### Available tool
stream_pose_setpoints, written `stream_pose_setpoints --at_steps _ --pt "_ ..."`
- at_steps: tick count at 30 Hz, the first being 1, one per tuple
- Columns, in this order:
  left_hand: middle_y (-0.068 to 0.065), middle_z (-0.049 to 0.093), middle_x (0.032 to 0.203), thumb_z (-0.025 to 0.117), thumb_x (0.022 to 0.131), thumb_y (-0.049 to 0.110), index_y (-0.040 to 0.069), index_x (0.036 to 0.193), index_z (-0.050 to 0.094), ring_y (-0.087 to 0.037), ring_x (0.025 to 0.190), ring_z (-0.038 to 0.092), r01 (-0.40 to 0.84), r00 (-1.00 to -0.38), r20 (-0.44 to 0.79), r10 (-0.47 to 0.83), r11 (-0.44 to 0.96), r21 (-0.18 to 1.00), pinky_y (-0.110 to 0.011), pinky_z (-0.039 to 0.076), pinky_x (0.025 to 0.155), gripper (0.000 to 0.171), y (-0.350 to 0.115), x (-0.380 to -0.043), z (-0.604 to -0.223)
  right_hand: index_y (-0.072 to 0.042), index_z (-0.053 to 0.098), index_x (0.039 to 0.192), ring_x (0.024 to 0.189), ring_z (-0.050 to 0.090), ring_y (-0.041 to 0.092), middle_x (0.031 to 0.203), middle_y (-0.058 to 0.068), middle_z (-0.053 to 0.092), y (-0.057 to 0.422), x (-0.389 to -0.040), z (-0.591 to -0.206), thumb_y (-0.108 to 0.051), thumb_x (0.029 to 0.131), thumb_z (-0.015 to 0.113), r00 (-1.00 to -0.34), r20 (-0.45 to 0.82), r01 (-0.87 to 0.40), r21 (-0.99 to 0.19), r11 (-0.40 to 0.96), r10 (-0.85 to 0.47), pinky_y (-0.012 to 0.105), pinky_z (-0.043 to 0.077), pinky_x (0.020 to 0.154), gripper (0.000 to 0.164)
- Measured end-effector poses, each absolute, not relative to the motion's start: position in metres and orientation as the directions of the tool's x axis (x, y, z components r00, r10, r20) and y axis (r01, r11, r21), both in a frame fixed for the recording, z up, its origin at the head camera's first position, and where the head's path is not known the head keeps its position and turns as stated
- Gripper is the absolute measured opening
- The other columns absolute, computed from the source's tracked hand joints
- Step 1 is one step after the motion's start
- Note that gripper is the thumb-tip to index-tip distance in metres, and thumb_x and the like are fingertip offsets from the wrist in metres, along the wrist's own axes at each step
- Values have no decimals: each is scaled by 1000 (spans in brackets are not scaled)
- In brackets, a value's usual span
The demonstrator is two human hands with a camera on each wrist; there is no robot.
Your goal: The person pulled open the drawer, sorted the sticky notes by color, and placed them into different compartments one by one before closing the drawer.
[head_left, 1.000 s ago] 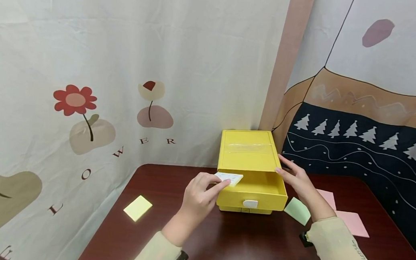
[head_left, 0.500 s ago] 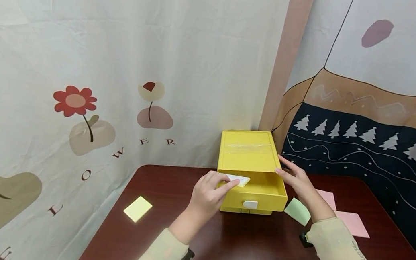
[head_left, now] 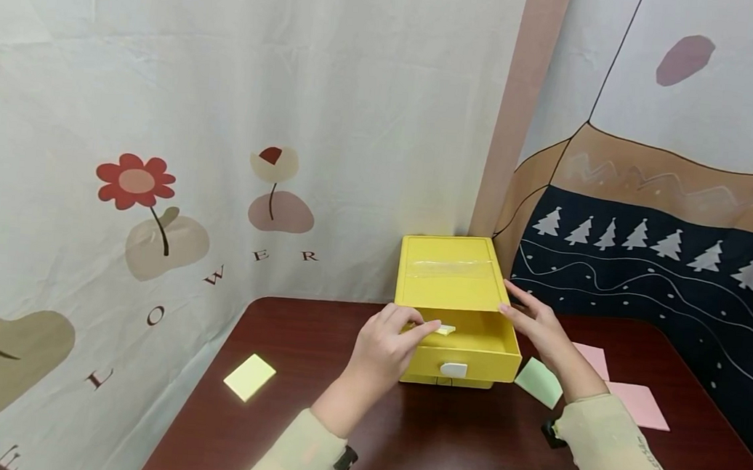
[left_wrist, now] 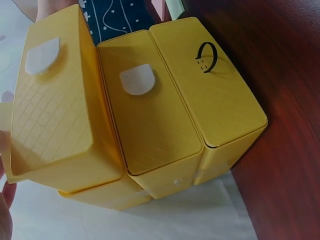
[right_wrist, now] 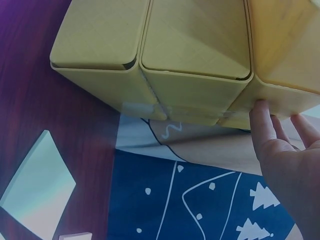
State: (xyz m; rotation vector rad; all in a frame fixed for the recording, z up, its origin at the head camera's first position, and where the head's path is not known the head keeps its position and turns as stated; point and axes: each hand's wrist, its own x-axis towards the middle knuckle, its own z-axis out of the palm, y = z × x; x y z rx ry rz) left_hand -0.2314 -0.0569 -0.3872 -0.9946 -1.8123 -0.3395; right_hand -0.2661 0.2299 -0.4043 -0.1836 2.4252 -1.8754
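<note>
A yellow drawer unit (head_left: pixel 448 276) stands at the back of the table, its top drawer (head_left: pixel 488 365) pulled out. Three stacked drawers show in the left wrist view, the top and middle ones with white pulls, the bottom one with a black loop (left_wrist: pixel 215 57). Over the top drawer's left part, my left hand (head_left: pixel 382 344) pinches a pale yellow sticky note pad (head_left: pixel 446 330), mostly hidden by the fingers. My right hand (head_left: pixel 543 334) touches the unit's right side with extended fingers (right_wrist: pixel 262 122), at the level of the top drawer.
A yellow sticky note pad (head_left: pixel 250 377) lies on the dark red table (head_left: pixel 453 451) at the left. At the right are a green pad (head_left: pixel 539 382) and two pink pads, one nearer (head_left: pixel 640 405) and one partly behind my right arm. Printed curtains hang behind the table.
My left hand has moved right, carrying the sticky note pad further over the top drawer; less of the pad shows now. The right hand and the drawer unit have stayed in place.
</note>
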Motion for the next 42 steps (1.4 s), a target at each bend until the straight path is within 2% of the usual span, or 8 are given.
stream_pose_setpoints --at_steps 4,11,19,26,38,42 --pt "1 60 85 69 78 -2 22 96 77 -14 74 54 751 -205 850 486 635 -181 -20 43 56 30 -55 -233 -385 -23 19 153 135 33 40 158 17 11 230 -266 -405 -42 95 53 -991 16 -50 -968 247 -136 56 31 107 70" --pt "3 59 85 67 82 0 23 97 77 -13 75 53 726 -343 791 507 677 -119 -19 42 55 28 -52 -237 -380 -24 19 153 135 33 40 158 17 11 230 -266 -405 -43 95 54 -991 6 -38 -970 241 -131 56 30 107 70" --pt "5 56 81 70 85 13 24 92 77 -11 72 50 713 -430 742 514 698 -71 -15 36 49 15 -50 -245 -376 -24 19 153 134 35 39 155 19 22 229 -266 -405 -42 95 54 -991 9 -39 -974 223 -134 55 31 107 70" --pt "8 55 82 69 85 12 28 93 77 -9 76 51 693 -519 667 535 720 -39 -16 40 51 19 -50 -247 -371 -24 18 153 134 35 38 155 19 22 229 -266 -405 -41 95 53 -991 7 -37 -975 218 -137 55 31 107 70" --pt "8 52 80 66 84 6 31 96 77 -8 74 48 660 -619 528 582 750 -53 -14 34 50 29 -48 -245 -362 -21 21 152 129 42 36 152 19 29 228 -268 -406 -43 95 54 -992 29 -59 -968 245 -125 53 36 105 70" --pt "9 50 79 66 84 6 32 98 76 -8 73 46 661 -659 462 594 750 -21 -14 34 50 31 -49 -245 -360 -20 22 152 127 44 35 150 20 32 228 -268 -406 -43 94 54 -993 31 -60 -966 253 -116 52 37 104 70"
